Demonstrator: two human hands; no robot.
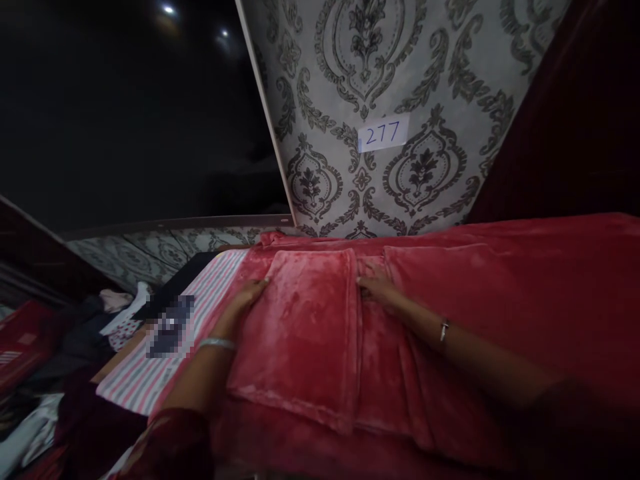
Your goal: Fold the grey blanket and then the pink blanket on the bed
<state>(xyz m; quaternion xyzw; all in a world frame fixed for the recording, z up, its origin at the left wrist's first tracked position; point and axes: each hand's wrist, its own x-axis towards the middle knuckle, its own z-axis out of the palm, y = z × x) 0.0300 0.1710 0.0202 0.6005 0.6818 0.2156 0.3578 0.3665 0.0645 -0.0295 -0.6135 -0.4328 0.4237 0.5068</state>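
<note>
A red plush blanket (pixel 305 327) lies partly folded, its top panel a flat rectangle with a stitched border. At the panel's far left edge is my left hand (pixel 251 292), its fingers closed on the fabric. My right hand (pixel 376 291) holds the opposite edge, with the thumb toward the panel and the other fingers low and partly hidden. More folded layers of the blanket spread out under and to the right of that hand. A pale band circles my left wrist, and a thin bracelet my right.
Left of the blanket lies a striped cloth (pixel 135 383) with a blurred-out dark item (pixel 171 327) on it. Clothes (pixel 125 327) are heaped farther left. Behind stand a large dark screen (pixel 150 120) and a patterned wall with a paper label (pixel 383 133) reading 277.
</note>
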